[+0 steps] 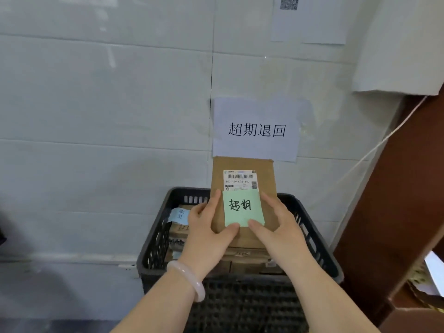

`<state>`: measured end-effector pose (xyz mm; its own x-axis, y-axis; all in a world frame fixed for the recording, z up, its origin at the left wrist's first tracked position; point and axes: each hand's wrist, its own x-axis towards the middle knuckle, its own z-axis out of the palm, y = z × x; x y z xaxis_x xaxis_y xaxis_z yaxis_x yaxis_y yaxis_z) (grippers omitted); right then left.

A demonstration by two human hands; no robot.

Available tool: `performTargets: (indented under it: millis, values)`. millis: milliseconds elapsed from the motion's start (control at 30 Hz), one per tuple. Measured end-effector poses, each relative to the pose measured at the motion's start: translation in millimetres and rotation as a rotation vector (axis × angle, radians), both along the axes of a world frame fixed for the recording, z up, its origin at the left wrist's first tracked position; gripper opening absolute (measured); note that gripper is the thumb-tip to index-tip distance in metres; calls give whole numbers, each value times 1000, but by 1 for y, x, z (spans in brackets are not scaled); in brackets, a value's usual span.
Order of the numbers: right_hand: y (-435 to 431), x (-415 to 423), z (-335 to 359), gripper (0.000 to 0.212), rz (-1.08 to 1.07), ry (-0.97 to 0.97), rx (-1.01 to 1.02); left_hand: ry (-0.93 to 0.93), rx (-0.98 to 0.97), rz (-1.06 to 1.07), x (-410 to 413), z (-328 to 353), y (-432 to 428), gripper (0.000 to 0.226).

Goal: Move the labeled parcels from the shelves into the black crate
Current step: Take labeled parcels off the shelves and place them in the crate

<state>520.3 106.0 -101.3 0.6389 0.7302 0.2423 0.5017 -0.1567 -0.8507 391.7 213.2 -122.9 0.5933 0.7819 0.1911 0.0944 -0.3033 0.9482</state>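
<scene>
A brown cardboard parcel [264, 174] with a white barcode label and a green handwritten sticky note [241, 207] is held over the black crate [153, 241]. My left hand [206, 227] grips its left edge, thumb on the note's lower corner. My right hand [276, 224] grips its right edge, thumb also on the note. Inside the crate lie other cardboard parcels [240, 258], one with a blue note [179, 215]. The shelves are out of view.
The crate stands on the floor against a white tiled wall. A white paper sign [257, 129] with printed characters hangs just above the parcel. A brown wooden piece of furniture [394, 200] stands close on the right, a white cord running along it.
</scene>
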Motion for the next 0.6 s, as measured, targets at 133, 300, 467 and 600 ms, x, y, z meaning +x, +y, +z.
performTargets:
  millis: [133,300,467,600]
  values:
    - [30,44,-21,61,69,58,-72,113,-61,54,40,-19,21,77]
    - [69,81,-54,64,142,89,-203,332,-99,67,68,-45,53,81]
    - [103,105,-91,71,190,123,-410,578,-82,36,85,-73,82,79]
    - [122,117,-113,73,199,121,-517,759,-14,24,95,-91,98,72]
